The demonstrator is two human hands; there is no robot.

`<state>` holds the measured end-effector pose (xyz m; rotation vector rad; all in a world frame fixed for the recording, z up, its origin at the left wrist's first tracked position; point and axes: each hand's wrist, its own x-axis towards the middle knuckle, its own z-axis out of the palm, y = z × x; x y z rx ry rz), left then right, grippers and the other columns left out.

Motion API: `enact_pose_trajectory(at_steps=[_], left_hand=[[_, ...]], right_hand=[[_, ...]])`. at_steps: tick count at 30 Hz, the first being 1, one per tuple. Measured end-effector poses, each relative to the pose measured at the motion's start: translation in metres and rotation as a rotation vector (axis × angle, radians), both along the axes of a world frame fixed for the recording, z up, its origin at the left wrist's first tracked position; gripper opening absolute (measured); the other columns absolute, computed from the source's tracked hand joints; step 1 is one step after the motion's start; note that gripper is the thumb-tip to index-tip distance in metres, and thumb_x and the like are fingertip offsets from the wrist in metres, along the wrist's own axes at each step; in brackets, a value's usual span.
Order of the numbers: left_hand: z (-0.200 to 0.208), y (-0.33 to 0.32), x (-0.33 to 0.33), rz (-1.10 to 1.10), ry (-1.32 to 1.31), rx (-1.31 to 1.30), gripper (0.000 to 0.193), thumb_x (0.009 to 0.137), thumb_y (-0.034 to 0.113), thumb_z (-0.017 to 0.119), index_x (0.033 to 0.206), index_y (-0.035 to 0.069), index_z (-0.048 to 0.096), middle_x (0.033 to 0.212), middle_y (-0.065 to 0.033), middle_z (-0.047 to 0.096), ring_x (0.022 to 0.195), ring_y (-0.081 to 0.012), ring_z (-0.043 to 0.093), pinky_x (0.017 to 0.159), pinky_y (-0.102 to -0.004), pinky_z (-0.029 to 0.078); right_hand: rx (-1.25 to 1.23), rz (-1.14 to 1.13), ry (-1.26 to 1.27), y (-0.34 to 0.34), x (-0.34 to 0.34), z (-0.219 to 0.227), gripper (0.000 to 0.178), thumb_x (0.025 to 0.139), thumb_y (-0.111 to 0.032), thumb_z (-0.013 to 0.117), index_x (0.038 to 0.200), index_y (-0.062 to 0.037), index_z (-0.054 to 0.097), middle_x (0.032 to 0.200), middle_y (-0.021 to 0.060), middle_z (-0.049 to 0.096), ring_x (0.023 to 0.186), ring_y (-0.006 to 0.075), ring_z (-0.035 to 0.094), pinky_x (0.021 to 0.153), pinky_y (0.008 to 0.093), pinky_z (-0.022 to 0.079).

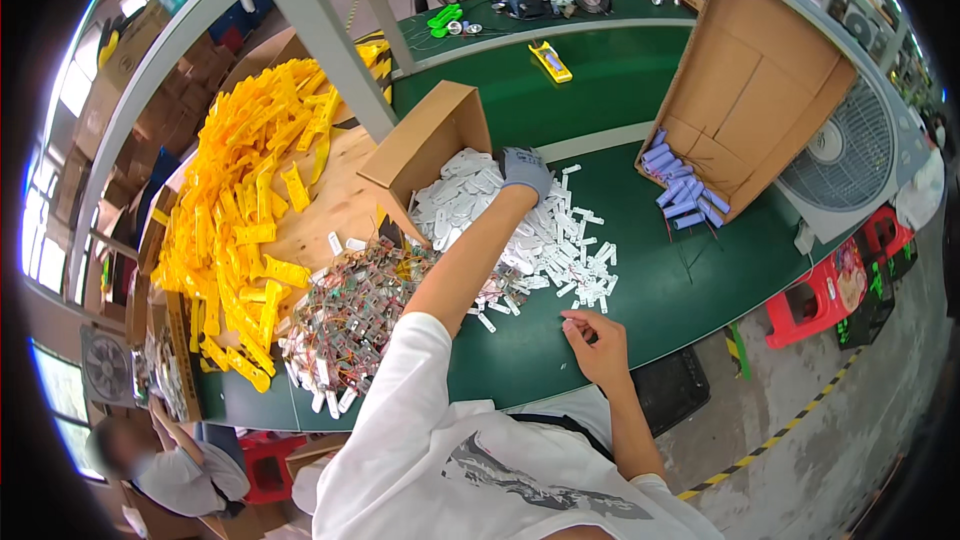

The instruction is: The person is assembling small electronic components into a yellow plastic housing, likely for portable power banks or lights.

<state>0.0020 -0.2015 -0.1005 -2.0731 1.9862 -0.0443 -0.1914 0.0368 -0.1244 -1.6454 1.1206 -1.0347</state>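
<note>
A worker's gloved left hand (524,171) reaches into a heap of white plastic pieces (520,240) spilling from a tipped cardboard box (425,140) onto the green surface (640,270), fingers curled; the bare right hand (597,345) rests nearby, fingers pinched together.

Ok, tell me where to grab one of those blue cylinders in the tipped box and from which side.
Probably best grip a blue cylinder around its middle, reaching in from the box's open mouth, which faces the person. The cylinders lie on their sides in a loose pile at the mouth, so the front ones are exposed from above. The right hand is nearer; the gloved left hand is at the white parts.
</note>
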Motion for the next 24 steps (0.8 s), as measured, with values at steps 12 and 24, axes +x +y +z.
enact_pose_trajectory(at_steps=[12, 24], left_hand=[[0.005, 0.077, -0.012, -0.156, 0.354, -0.158, 0.046, 0.092, 0.041, 0.047, 0.124, 0.008, 0.053, 0.119, -0.019, 0.054, 0.113, -0.0345, 0.051, 0.098, -0.0447, 0.039], [-0.017, 0.061, -0.013, -0.299, 0.467, -0.162, 0.064, 0.089, 0.053, 0.047, 0.136, 0.009, 0.046, 0.14, -0.0209, 0.039, 0.13, -0.0397, 0.036, 0.11, -0.049, 0.027]], right_hand=[[0.027, 0.029, -0.003, -0.006, -0.004, 0.005, 0.016, 0.083, -0.008, 0.067, 0.098, -0.004, 0.07, 0.078, 0.0063, 0.068, 0.066, 0.0113, 0.061, 0.059, 0.0236, 0.045], [0.026, 0.035, 0.012, -0.005, 0.0, 0.0, 0.016, 0.084, -0.011, 0.067, 0.097, -0.0021, 0.07, 0.078, 0.0085, 0.068, 0.066, 0.0138, 0.063, 0.059, 0.0241, 0.046]])
